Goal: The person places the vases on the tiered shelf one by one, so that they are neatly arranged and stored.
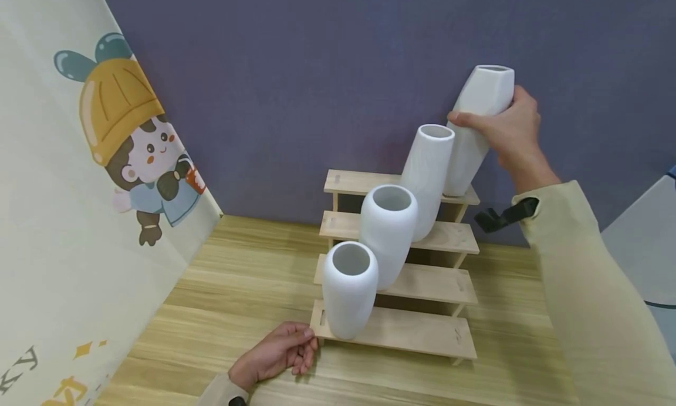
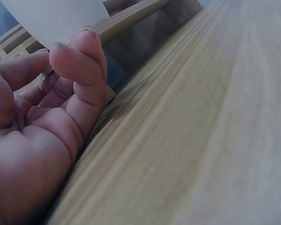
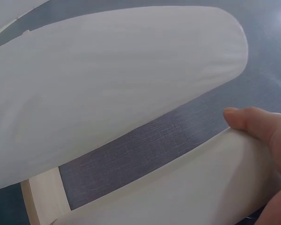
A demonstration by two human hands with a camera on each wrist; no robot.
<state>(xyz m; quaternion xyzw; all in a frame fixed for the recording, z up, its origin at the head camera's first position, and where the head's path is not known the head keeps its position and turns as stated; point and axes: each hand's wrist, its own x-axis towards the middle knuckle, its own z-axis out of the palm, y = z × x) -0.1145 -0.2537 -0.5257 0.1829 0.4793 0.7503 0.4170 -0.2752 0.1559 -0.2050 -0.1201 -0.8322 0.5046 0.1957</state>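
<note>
In the head view my right hand (image 1: 509,127) grips the upper part of a tall white faceted vase (image 1: 483,101), thumb toward its left side. The base of this vase meets the right end of the top step of a wooden stepped stand (image 1: 406,335). My left hand (image 1: 280,353) is at the front left corner of the stand's lowest step, thumb and curled fingers pinching its end. The left wrist view shows those fingers (image 2: 84,70) curled beside the step. Below the held vase, a tall slim vase (image 1: 428,171), a rounded vase (image 1: 388,242) and a short vase (image 1: 348,294) stand on successive lower steps.
The stand rests on a wood-grain tabletop (image 1: 227,283) in front of a dark blue-grey backdrop (image 1: 296,89). A white panel (image 1: 47,177) with a cartoon figure rises on the left. Pale panels (image 1: 644,247) are at the far right.
</note>
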